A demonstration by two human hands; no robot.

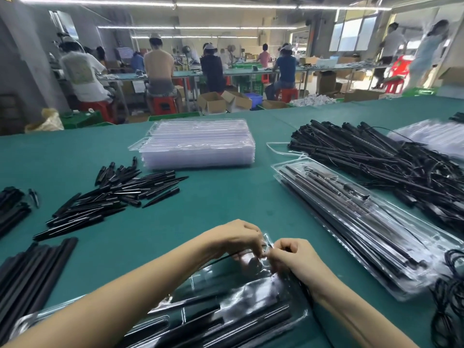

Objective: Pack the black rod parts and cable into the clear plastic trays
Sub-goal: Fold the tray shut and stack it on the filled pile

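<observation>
Hands (266,249) on thin cable (226,257), glossy tray (251,292)

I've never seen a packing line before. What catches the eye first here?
Nearest the camera, the left hand and right hand pinch a thin black cable over a clear tray holding black rods. A stack of empty trays sits mid-table, with a tangled heap of rods and cables at far right.
</observation>
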